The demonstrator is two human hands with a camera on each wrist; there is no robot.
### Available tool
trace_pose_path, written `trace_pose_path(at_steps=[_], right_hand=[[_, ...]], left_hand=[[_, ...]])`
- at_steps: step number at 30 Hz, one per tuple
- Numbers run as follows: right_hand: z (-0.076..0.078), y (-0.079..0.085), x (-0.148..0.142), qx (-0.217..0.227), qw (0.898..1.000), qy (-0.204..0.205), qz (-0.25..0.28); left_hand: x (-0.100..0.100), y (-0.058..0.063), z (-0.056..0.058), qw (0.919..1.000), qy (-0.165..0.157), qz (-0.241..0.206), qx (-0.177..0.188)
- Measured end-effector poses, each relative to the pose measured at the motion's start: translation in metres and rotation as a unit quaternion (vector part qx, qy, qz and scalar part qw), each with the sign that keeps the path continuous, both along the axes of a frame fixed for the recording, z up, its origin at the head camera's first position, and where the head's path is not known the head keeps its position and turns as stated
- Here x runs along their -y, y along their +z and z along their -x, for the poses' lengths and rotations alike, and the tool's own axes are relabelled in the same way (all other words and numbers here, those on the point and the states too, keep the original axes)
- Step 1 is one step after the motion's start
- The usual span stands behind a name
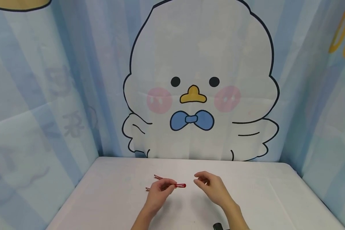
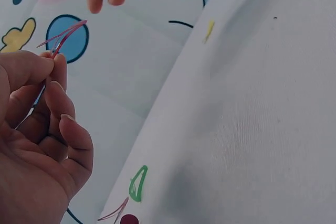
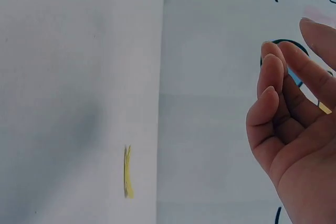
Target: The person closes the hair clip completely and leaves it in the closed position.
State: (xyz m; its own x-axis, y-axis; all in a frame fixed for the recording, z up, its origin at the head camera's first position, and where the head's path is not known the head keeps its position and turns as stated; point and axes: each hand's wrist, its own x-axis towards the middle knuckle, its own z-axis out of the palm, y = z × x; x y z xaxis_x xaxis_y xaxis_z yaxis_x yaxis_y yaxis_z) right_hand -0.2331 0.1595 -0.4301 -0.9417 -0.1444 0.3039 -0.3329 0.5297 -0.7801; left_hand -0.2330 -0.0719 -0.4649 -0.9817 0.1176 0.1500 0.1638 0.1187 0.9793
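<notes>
My left hand (image 1: 159,194) pinches a red snap hair clip (image 1: 180,185) between thumb and fingers, its looped end pointing right. In the left wrist view the two arms of this hair clip (image 2: 67,34) stand apart in a narrow V. To the right, across a gap, my right hand (image 1: 214,188) hovers over the table with fingers loosely bent and nothing between them. Thumb and fingertips of this hand (image 3: 294,108) are apart in the right wrist view. Another red clip (image 1: 158,177) lies just beyond my left hand, and one more (image 1: 147,189) shows partly beside it.
A green clip (image 2: 138,183) and a yellow clip (image 3: 128,172) lie on the white table (image 1: 264,198). Near the green one is a dark red round piece (image 2: 129,219). A black object (image 1: 217,226) pokes in at the front edge. Behind hangs a printed curtain (image 1: 201,48).
</notes>
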Motion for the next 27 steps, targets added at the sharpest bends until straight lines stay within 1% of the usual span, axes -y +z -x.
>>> trace_pose_path(at_steps=[6, 8, 11, 13, 20, 23, 27], right_hand=[[-0.004, 0.004, 0.009, -0.019, 0.999, 0.030, 0.015], [-0.006, 0.004, 0.011, -0.025, 0.999, 0.042, 0.013], [-0.009, 0.001, 0.013, -0.029, 0.998, 0.057, 0.010], [-0.012, 0.000, 0.015, -0.024, 0.998, 0.063, 0.019], [-0.016, -0.004, 0.016, 0.010, 0.995, 0.063, 0.075], [-0.018, -0.006, 0.016, 0.017, 0.993, 0.060, 0.104], [-0.019, -0.010, 0.016, 0.023, 0.990, 0.054, 0.130]], left_hand=[[-0.012, 0.004, -0.001, 0.9992, -0.008, -0.038, -0.004], [-0.015, 0.004, -0.002, 0.9986, -0.008, -0.053, 0.000], [-0.019, 0.004, -0.004, 0.9981, 0.001, -0.060, 0.011], [-0.020, 0.004, -0.005, 0.9977, 0.005, -0.064, 0.020], [-0.023, 0.002, -0.009, 0.9968, 0.001, -0.074, 0.029], [-0.024, 0.001, -0.011, 0.9964, -0.002, -0.079, 0.029], [-0.025, 0.001, -0.013, 0.9962, -0.002, -0.079, 0.038]])
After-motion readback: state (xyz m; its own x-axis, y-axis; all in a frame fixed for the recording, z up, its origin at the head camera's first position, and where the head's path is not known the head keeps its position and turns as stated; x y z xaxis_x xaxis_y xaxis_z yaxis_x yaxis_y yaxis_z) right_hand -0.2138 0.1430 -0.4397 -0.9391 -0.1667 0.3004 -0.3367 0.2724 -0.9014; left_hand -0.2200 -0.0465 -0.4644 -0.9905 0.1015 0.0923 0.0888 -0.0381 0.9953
